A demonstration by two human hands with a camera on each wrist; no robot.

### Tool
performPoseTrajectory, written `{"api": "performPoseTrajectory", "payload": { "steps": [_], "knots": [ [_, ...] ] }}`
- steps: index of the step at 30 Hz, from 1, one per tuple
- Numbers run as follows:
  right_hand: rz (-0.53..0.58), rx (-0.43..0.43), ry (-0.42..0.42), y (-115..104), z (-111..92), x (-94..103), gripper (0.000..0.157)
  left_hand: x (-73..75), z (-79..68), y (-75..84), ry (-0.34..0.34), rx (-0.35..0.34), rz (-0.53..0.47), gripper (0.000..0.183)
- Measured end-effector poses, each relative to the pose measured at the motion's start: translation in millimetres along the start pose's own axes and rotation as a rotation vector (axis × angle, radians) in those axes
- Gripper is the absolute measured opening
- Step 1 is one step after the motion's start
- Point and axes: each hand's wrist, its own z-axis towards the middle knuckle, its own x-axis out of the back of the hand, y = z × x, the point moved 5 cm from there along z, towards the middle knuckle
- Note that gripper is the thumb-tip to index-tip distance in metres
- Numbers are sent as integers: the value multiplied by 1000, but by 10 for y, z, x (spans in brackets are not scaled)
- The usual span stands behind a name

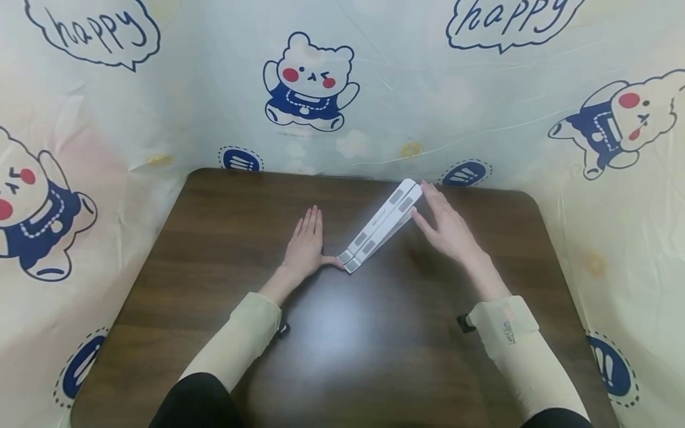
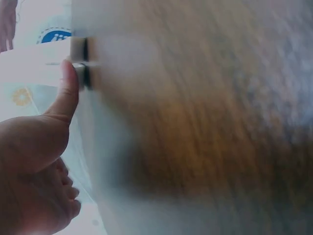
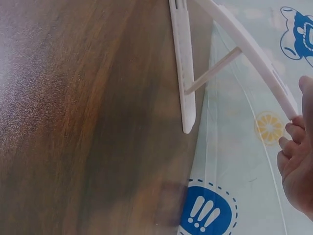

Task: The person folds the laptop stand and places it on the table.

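Black sleeves (image 1: 195,404) sit this side of the white stand (image 1: 382,232), which leans propped on the tabletop (image 1: 364,368). Outstretched, the left hand (image 1: 306,251) thumbs its near end; the right hand (image 1: 451,230), fingers extended, touches its raised end. Bracing low should stop it skidding.

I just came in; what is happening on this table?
A person's left hand touches the near end of a white stand with its thumb; the right hand touches the raised far end with its fingertips. The stand is on a brown table, and a thin strut joins its upper and lower parts.
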Motion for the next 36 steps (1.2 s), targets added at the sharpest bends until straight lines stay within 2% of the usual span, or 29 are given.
{"api": "performPoseTrajectory", "payload": {
  "steps": [3,8,12,17,23,31,36],
  "knots": [
    [2,-2,-7,10,7,16,77,4,-35,16,-21,-32,-6,136],
    [25,-7,0,25,21,45,78,-14,-121,169,-77,-124,-26,111],
    [47,-14,-7,9,46,43,79,-69,-165,294,-114,-197,19,103],
    [59,-21,-11,-12,85,32,79,-108,-194,368,-112,-261,78,99],
    [72,-21,-11,-28,98,31,79,-101,-215,381,-125,-282,76,90],
    [62,-15,-8,-40,47,24,81,-64,-194,317,-140,-245,62,86],
    [63,-19,-11,-64,2,33,82,-63,-182,282,-141,-260,49,83]
  ]
}}
